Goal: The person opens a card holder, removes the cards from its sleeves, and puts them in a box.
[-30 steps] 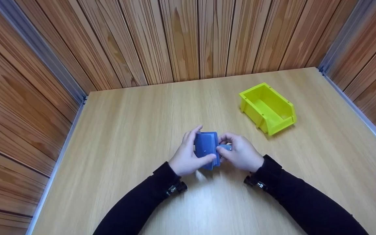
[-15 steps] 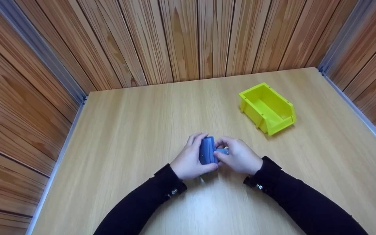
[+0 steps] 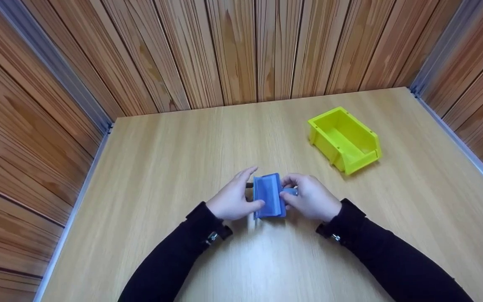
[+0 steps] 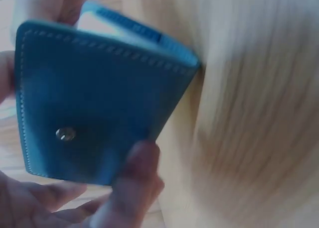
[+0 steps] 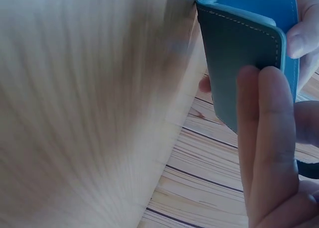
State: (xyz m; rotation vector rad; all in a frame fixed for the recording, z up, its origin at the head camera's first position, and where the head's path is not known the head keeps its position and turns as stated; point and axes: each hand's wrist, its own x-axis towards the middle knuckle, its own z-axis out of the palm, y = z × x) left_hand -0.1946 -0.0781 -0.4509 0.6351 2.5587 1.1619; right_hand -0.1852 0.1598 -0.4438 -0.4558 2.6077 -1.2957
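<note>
A blue stitched snap card wallet (image 3: 268, 195) stands partly spread between the two hands above the table, with clear sleeves visible inside. My left hand (image 3: 236, 197) holds its left cover, the thumb in front and the fingers reaching up past the edge. A silver snap shows on the wallet's outer cover (image 4: 94, 98) in the left wrist view. On the other side, my right hand (image 3: 310, 197) pinches the right edge by a short light-blue tab (image 3: 290, 191). In the right wrist view, fingers (image 5: 274, 123) of the right hand lie along the outer cover.
A yellow plastic bin (image 3: 344, 140) sits at the back right of the wooden table (image 3: 174, 167). Wood-plank walls (image 3: 241, 50) enclose the table at the back and both sides.
The wallet's covers came closer together half a second ago and now stand wider apart, showing the inner sleeves. My left hand has shifted slightly left; the right hand keeps its pinch.
</note>
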